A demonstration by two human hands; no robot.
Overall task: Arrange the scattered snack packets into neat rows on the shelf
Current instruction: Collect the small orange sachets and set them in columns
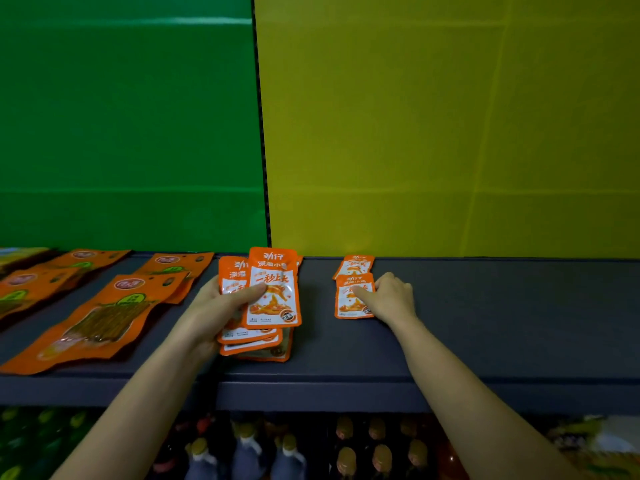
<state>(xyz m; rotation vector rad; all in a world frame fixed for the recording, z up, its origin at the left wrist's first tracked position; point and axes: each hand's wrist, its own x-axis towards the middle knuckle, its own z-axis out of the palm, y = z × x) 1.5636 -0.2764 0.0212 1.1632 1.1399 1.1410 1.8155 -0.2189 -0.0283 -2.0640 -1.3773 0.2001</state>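
Observation:
A fanned stack of small orange-and-white snack packets (273, 296) sits in my left hand (221, 306), thumb across the top packet, above the middle of the dark grey shelf (485, 323). To the right, two packets of the same kind lie flat in a short column: a far one (354, 265) by the back wall and a near one (349, 301) overlapping its lower edge. My right hand (391, 296) rests on the near packet's right side, its fingers pressing down on it.
Several larger orange packets (93, 320) with clear windows lie in rows on the shelf's left part. A green panel (131, 133) and a yellow panel (450, 133) form the back wall. Bottles (346, 452) stand on the shelf below.

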